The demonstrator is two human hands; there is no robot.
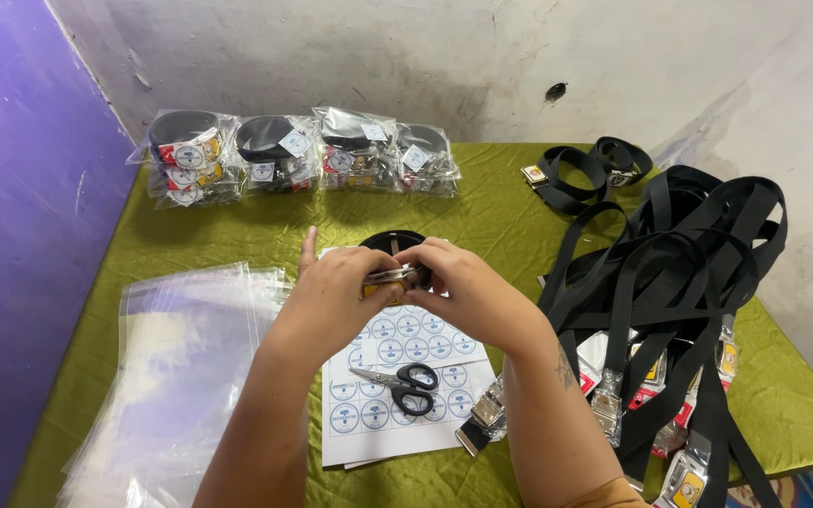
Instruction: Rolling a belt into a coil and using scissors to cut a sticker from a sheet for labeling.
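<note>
Holding a coiled belt, both hands hover over scissors.

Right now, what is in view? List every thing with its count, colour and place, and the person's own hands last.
rolled belt: one, black with a metal buckle, table centre, held in both hands
scissors: one pair, black handles, lying on the sticker sheets
sticker sheets: a few, white with round blue-and-white labels, under the hands
clear bags: a loose stack, transparent, front left
bagged belts: several packs in a row, black belts in clear bags, far edge
loose belts: a big tangled pile, black with metal buckles, right side
coiled belts: two, black, far right
tablecloth: one, olive green, covering the table
left hand: on the rolled belt
right hand: on the rolled belt
</note>
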